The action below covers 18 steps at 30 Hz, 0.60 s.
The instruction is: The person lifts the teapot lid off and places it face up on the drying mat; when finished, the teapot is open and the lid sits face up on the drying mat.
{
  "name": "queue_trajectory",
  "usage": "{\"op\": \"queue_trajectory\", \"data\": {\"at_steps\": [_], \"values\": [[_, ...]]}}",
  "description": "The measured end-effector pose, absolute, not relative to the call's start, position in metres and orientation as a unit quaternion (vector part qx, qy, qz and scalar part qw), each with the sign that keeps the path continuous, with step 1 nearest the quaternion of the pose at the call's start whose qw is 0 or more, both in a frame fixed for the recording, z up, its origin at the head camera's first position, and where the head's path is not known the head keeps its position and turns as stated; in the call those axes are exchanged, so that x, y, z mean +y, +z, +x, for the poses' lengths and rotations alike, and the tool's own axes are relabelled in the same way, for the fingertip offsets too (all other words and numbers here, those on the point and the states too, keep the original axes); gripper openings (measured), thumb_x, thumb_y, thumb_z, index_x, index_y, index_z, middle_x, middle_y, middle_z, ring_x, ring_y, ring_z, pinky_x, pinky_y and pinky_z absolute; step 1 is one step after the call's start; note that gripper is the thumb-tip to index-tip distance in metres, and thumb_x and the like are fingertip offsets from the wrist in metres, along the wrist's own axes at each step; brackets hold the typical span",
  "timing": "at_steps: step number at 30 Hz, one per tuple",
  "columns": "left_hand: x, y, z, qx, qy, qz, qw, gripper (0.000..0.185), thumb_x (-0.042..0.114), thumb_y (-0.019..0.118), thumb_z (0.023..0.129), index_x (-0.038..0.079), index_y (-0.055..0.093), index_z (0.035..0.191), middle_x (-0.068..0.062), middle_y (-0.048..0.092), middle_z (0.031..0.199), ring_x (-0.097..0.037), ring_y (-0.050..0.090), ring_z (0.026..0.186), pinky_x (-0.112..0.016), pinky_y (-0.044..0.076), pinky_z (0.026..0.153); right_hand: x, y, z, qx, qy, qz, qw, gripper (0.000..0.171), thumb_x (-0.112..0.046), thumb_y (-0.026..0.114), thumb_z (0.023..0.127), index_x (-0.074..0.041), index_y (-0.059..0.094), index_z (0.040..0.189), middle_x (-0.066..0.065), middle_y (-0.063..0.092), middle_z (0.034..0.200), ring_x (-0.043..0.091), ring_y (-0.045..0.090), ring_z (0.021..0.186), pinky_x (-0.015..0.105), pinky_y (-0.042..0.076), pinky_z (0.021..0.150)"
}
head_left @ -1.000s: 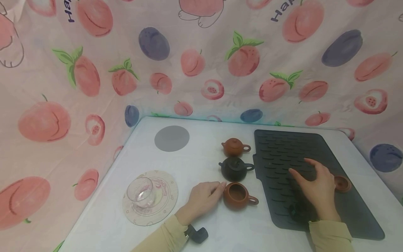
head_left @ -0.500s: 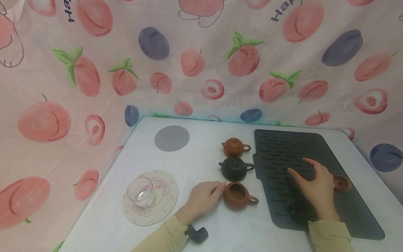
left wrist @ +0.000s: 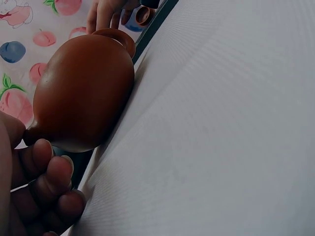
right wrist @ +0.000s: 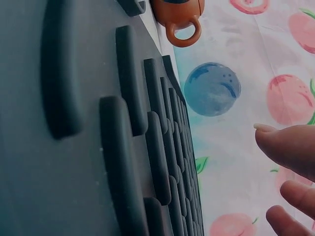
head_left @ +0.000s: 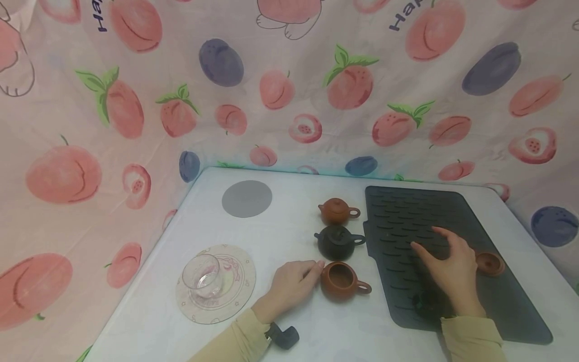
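Beside the near edge of the white table [head_left: 289, 332], my left hand [head_left: 291, 284] rests with its fingers loosely curled, fingertips touching the spout side of the open brown clay teapot [head_left: 342, 281]. It holds nothing; the touch is a nudge, not a grasp. The left wrist view confirms it: the pot's rounded belly [left wrist: 83, 96] sits right against the fingertips [left wrist: 54, 172], its base on the table.

This pot has no lid on. It stands nearest me in a row of three, with a black teapot [head_left: 336, 242] behind it and a lidded brown teapot [head_left: 335, 211] behind that. All three sit just left of the ribbed dark drying mat [head_left: 452, 211].

My right hand [head_left: 450, 274] hovers over the mat with fingers spread and relaxed, grasping nothing. A small brown lid [head_left: 490, 263] lies on the mat just to its right.

Handling judgement: unglazed clay, so rigid, brittle and matt rather than slick; it looks small and light. Spout and loop handle [head_left: 363, 287] are the weak points. I would take it by the belly with thumb opposite fingers, or hook the handle and steady the body. The open rim is a chip risk.

Left of the pots: a clear glass cup [head_left: 202, 276] on a patterned coaster [head_left: 239, 296], and a grey round pad [head_left: 247, 199] farther back.
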<state>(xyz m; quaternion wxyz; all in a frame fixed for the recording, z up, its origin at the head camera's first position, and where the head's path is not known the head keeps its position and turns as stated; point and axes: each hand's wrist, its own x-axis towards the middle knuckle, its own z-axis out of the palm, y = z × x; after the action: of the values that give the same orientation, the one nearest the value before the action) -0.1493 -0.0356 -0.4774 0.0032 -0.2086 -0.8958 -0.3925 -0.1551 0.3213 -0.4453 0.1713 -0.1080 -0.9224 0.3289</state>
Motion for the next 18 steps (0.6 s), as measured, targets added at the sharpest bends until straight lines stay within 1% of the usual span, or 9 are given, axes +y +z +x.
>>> {"op": "queue_trajectory", "data": {"at_steps": [7, 18], "values": [[-0.0353, -0.4772, -0.1492, -0.897, -0.390, -0.207, 0.004, 0.052, 0.050, 0.037, 0.110, 0.024, 0.049, 0.066, 0.012, 0.043, 0.058, -0.007, 0.044, 0.057, -0.026, 0.035, 0.056, 0.3195, -0.4456, -0.1552, -0.922, 0.327, -0.101, 0.179, 0.074, -0.039, 0.081, 0.089, -0.002, 0.050, 0.145, 0.032, 0.042, 0.148, 0.055, 0.032, 0.135, 0.076, 0.018, 0.104], [-0.0358, -0.4774, -0.1490, -0.896, -0.395, -0.204, 0.001, 0.051, 0.049, 0.038, 0.110, 0.025, 0.052, 0.068, 0.012, 0.045, 0.059, -0.007, 0.045, 0.058, -0.026, 0.034, 0.056, 0.3176, -0.4470, -0.1561, -0.924, 0.324, -0.093, 0.180, 0.075, -0.040, 0.081, 0.089, -0.001, 0.050, 0.144, 0.031, 0.044, 0.148, 0.054, 0.034, 0.134, 0.074, 0.021, 0.104]]}}
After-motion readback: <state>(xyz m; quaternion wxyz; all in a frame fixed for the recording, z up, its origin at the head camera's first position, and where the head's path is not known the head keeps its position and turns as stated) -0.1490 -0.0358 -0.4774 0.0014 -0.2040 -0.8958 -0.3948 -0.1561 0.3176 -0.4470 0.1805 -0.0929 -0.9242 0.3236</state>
